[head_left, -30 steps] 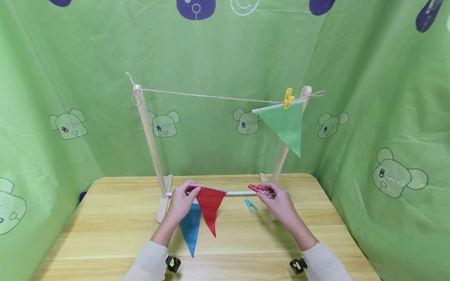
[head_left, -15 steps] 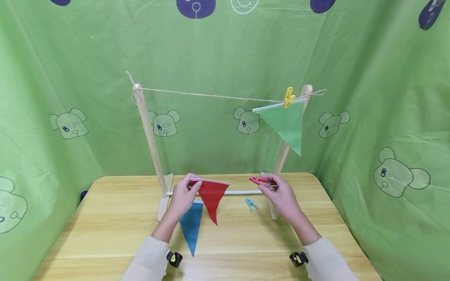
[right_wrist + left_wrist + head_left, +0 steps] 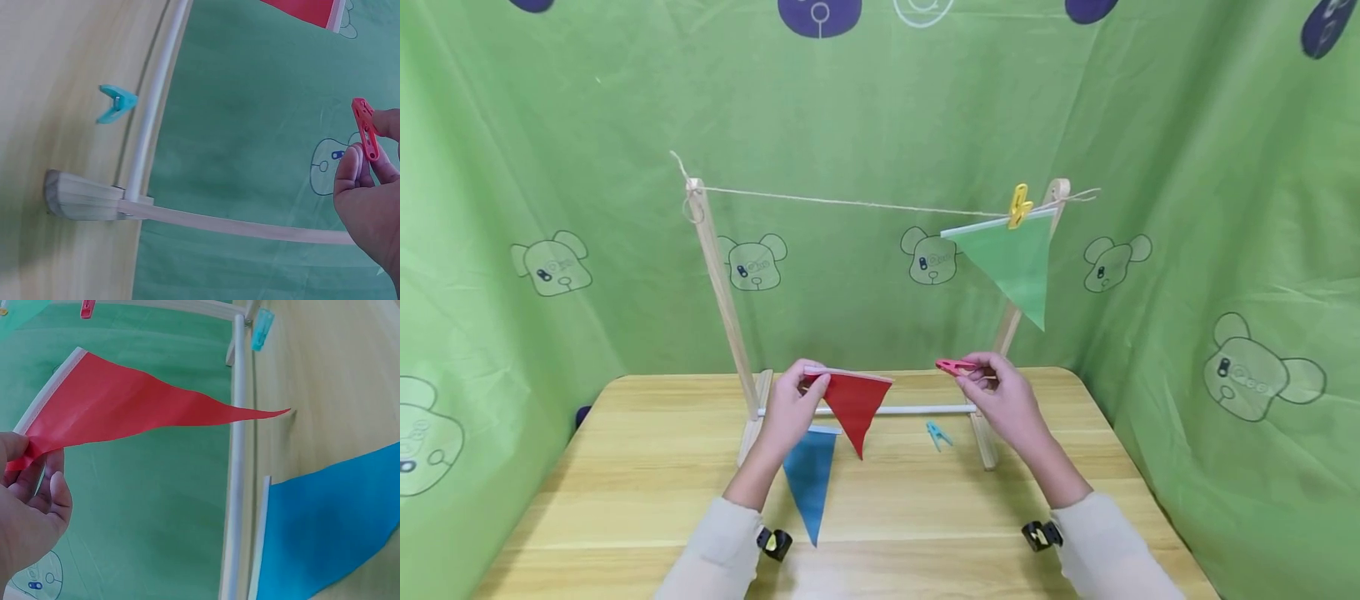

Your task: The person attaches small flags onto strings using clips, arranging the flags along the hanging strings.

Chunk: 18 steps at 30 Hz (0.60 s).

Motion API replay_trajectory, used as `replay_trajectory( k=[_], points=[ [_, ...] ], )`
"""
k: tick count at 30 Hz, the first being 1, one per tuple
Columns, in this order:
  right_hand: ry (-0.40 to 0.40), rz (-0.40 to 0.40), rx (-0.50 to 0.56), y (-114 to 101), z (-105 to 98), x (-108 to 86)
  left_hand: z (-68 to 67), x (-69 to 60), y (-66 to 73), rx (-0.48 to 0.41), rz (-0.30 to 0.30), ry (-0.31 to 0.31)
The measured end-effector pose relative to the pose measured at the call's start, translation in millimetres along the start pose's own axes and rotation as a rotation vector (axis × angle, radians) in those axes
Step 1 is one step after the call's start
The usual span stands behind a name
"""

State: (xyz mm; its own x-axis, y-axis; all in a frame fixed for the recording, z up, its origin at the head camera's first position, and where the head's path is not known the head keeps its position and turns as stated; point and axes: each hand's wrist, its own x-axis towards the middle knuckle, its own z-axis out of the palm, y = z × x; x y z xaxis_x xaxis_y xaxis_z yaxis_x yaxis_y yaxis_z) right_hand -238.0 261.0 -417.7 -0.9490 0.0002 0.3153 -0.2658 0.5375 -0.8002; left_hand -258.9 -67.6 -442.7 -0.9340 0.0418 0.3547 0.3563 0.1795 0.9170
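Note:
My left hand pinches a red triangular pennant by one end of its white-edged top, and the tip hangs down above the table. In the left wrist view the thumb and fingers grip the corner of the red cloth. My right hand pinches a red clothespin between thumb and fingers, off to the right of the pennant and apart from it. Below the left hand a blue pennant lies on the table. A light-blue clothespin rests on the tabletop below the right hand.
A string runs between two wooden posts. From its right end hangs a green pennant, held by a yellow clothespin. A white bar joins the posts low down. Green curtain surrounds the wooden table.
Both hands have risen a little from the table, lifting the red pennant and the red clothespin with them. The blue pennant and light-blue clothespin stay where they were.

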Motion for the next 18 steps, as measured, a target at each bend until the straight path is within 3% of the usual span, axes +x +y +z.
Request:
replay_trajectory(
  k=[5, 18],
  points=[
    [0.001, -0.011, -0.017, -7.8, -2.2, 5.2, 0.4, 5.2, 3.5, -0.010, 0.021, 0.009],
    [-0.010, -0.120, -0.094, -28.4, -14.4, 11.8, 1.9, 15.3, 17.9, -0.034, 0.004, 0.051]
  ],
)
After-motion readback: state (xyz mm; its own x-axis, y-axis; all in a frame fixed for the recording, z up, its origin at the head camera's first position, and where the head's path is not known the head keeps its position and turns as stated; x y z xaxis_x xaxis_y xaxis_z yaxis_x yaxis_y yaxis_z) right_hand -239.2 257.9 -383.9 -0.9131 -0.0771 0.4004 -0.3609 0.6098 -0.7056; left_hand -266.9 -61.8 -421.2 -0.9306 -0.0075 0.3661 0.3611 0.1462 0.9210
